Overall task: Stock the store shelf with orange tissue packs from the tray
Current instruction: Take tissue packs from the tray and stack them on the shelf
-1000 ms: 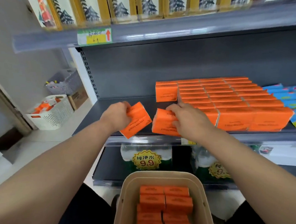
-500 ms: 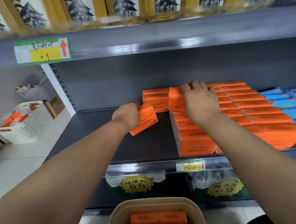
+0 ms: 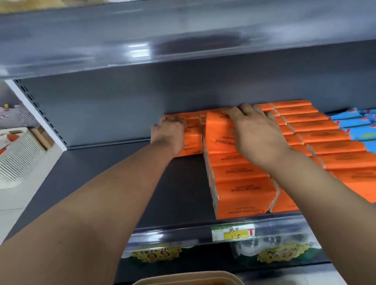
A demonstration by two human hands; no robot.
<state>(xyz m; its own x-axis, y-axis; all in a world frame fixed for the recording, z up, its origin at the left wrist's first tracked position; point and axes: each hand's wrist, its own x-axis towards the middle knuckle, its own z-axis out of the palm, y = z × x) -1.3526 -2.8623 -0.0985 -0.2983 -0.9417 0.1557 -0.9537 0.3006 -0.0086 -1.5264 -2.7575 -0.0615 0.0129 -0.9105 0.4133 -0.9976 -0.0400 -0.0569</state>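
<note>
Rows of orange tissue packs (image 3: 328, 137) fill the right half of the dark grey shelf (image 3: 180, 186). My left hand (image 3: 168, 134) grips one orange pack (image 3: 191, 140) and holds it against the short stack at the back left of the orange block. My right hand (image 3: 256, 131) lies on the top of another orange pack (image 3: 218, 131) at the back of the leftmost full row, fingers curled over its far edge. The beige tray (image 3: 187, 281) with more orange packs sits at the bottom edge.
Blue packs (image 3: 368, 129) sit right of the orange ones. The upper shelf's edge (image 3: 188, 43) hangs low over my hands. Bare shelf lies left of the packs. A white basket (image 3: 12, 155) stands on the floor at left. Water bottles with 9.9 labels (image 3: 158, 254) fill the shelf below.
My left hand has carried its pack back and right to the rear stack. My right hand has stayed at the back of the leftmost row. The camera moved closer to the shelf.
</note>
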